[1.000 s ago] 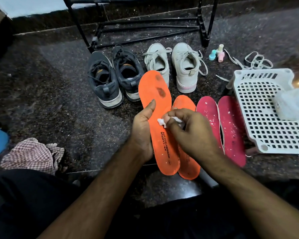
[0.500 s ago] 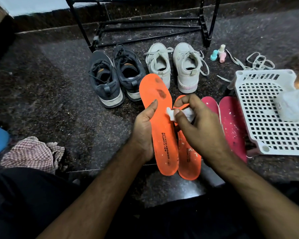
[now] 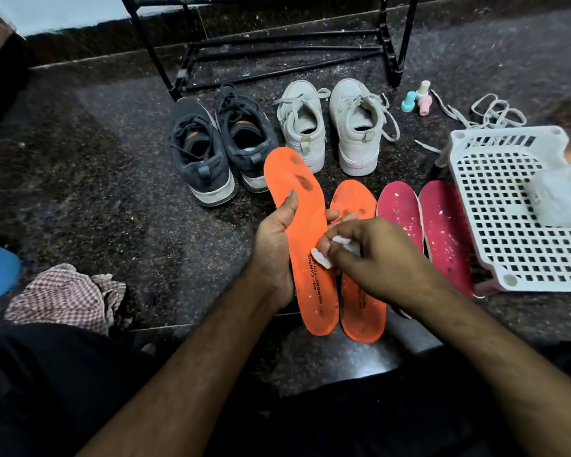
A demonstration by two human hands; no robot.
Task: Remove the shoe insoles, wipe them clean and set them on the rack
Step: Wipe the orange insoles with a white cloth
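While left hand [image 3: 274,245] clamped stained orange foam insole [image 3: 302,232] steady | right hand [image 3: 373,255] pinched white wipe [image 3: 322,260], scrubbing it.

The held orange insole [image 3: 305,245] bears dark print along its heel half: "CAMPUS" beside a small logo, and under it "MEMORYTECH" with a further word partly hidden; the second orange insole [image 3: 360,285] lying beside it carries similar print, too blurred and covered to read.
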